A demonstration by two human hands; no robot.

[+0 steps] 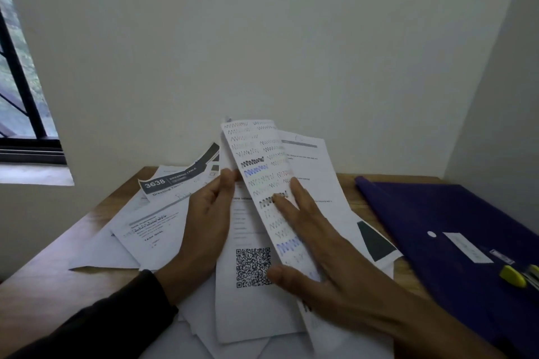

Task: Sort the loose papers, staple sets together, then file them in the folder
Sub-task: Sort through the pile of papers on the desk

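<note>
A loose pile of white printed papers (151, 230) covers the middle of the wooden desk (43, 294). A sheet covered in coloured pen scribbles (256, 160) stands tilted up from the pile. My right hand (318, 245) holds this sheet, its fingers spread flat across the front and its thumb at the left edge. My left hand (207, 213) pinches the top of a sheet with a QR code (253, 267) just behind the scribble sheet. A dark blue folder (455, 213) with a white label lies flat at the right.
A yellow object (513, 276), partly cut off by the frame, lies on the folder's right edge. A sheet headed "3638 Dressing Table" (172, 181) sits at the back left of the pile. White walls close in behind and to the right; a window (20, 102) is at the left.
</note>
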